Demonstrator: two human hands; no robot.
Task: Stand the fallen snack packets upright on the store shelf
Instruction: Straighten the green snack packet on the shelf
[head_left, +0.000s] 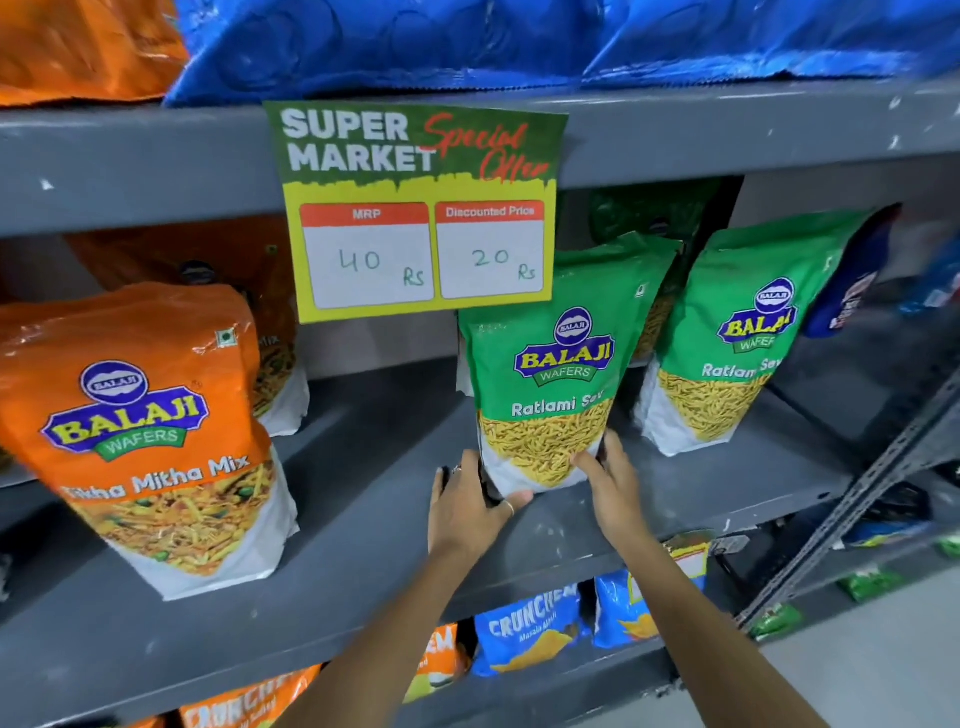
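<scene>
A green Ratlami Sev packet (558, 364) stands upright on the grey shelf (363, 561), near the middle. My left hand (470, 506) grips its bottom left corner, thumb across the front. My right hand (610, 480) holds its bottom right corner. A second green Ratlami Sev packet (737, 338) stands upright to the right, with another green packet (654, 218) behind in shadow. An orange Tikha Mitha Mix packet (156, 436) stands upright at the left, and a second orange packet (234, 291) stands behind it.
A green and yellow price sign (421, 208) hangs from the shelf above, covering the held packet's top left. A dark blue packet (852, 280) leans at the far right. Blue and orange Crunchem bags (530, 629) fill the lower shelf. A metal brace (857, 493) crosses the right side.
</scene>
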